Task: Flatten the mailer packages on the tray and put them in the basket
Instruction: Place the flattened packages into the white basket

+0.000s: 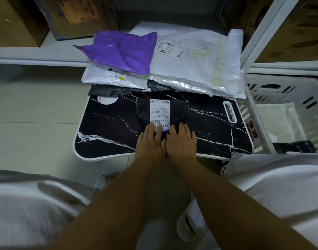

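**Both hands press a black mailer flat on the marble tray**

The person's left hand [151,141] and right hand [181,141] lie side by side, thumbs touching, on the near end of a black mailer [178,109]. The fingers of both hands are straight and spread flat, palms down; they press on the package and do not pinch it. The fingertips of the left hand cover the lower edge of the white shipping label [159,112] that is stuck on the mailer.

The black mailer lies in the middle of the tray [107,127], a black board with white marble veins and a white rim, which stands low over the tiled floor.

At the far edge of the tray is a pile of other packages: a purple mailer [122,51] on top of a small white mailer [100,76], and to the right of them a large white bubble mailer [194,64]. Under these a crumpled black bag [116,91] shows.

The white basket [281,91] stands just beside the tray on the right. Inside it lie a white mailer [277,120] and, nearer to the person, a dark package [295,146].
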### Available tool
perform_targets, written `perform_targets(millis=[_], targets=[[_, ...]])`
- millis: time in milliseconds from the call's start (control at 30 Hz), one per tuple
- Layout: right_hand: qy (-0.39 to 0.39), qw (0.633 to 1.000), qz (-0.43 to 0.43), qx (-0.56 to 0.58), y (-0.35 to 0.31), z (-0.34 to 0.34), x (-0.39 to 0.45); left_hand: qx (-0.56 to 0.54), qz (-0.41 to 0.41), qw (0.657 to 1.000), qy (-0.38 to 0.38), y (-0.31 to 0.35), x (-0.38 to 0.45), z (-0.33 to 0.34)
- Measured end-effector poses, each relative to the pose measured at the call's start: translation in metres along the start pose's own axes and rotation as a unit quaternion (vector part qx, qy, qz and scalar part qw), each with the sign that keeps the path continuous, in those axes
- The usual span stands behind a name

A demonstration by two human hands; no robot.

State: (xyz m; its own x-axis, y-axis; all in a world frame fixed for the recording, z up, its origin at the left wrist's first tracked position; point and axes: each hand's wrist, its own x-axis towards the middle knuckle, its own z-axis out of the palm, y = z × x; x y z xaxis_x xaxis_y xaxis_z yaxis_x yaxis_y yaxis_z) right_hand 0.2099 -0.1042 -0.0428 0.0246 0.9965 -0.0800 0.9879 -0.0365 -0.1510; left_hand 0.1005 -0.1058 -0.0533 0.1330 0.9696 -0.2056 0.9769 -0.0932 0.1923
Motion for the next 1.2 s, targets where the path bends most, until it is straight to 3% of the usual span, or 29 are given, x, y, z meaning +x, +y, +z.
perform_targets(millis=[100,200,367,467,633,767,933,1100,1200], targets=[[0.045,0.998,-0.032,-0.011,-0.004,-0.006,0.011,0.034,-0.013,0.998,0.052,0.003,0.009,-0.010],[0.030,0.997,-0.071,0.015,-0.007,-0.009,0.026,0.067,0.006,0.994,0.080,0.001,0.016,-0.020],[-0.004,0.997,-0.072,0.040,-0.007,-0.013,0.033,0.050,0.108,0.992,0.036,-0.009,0.034,-0.009],[0.005,0.996,-0.084,-0.014,-0.005,-0.019,0.046,0.012,0.098,0.993,0.068,-0.006,0.043,-0.019],[0.014,0.995,-0.092,-0.028,-0.005,-0.019,0.064,0.117,0.098,0.982,0.112,-0.002,0.056,-0.033],[0.001,0.994,-0.103,0.026,-0.003,-0.012,0.071,0.074,0.067,0.994,0.037,-0.015,0.064,-0.028],[0.010,0.990,-0.106,-0.093,-0.002,-0.019,0.083,0.027,0.042,0.998,-0.049,-0.023,0.077,-0.034],[-0.130,0.991,-0.042,0.002,0.003,-0.014,0.090,0.036,0.019,0.997,-0.068,-0.024,0.080,-0.038],[-0.161,0.987,-0.020,-0.004,0.002,-0.017,0.090,0.046,-0.003,0.996,-0.071,-0.022,0.080,-0.039]])
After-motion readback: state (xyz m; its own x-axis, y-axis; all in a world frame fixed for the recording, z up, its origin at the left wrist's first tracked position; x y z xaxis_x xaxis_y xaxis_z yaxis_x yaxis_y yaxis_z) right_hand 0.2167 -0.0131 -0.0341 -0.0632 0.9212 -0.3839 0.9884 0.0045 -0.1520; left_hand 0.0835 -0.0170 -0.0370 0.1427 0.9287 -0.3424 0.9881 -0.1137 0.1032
